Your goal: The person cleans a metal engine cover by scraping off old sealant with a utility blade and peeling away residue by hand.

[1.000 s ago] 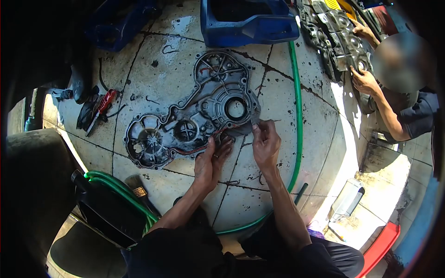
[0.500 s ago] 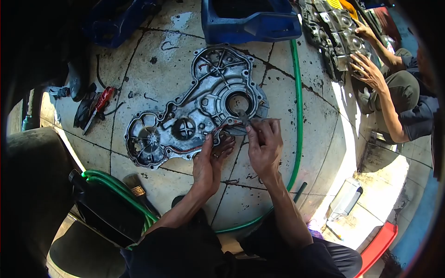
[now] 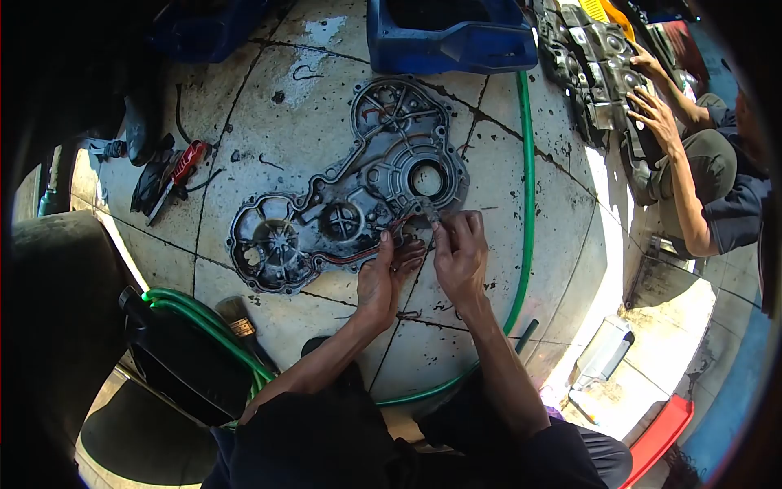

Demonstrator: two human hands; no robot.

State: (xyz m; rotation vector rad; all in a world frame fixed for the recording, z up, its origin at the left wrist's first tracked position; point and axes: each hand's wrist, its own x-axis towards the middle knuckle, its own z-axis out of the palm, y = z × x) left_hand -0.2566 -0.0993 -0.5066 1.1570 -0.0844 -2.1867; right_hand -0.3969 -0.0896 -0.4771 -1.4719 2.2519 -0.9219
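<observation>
A grey cast-metal engine timing cover, smeared with dark grease, is tilted with its ribbed inside facing me. A strip of reddish sealant runs along its near rim. My left hand grips that rim, thumb on the edge and fingers curled behind and below it. Pinched in my right hand is a small flat metal scraper, its tip against the rim just below the round bore. My right fingertips hide the scraper's near end.
A blue plastic container stands beyond the cover. Green hose runs down the right side. A red-handled tool and a brush lie left. Another person's hands touch a dark metal engine part at upper right.
My left hand has slid right along the rim, closer to my right hand. The scraper tip stays near the rim below the bore. The whole view has shifted slightly.
</observation>
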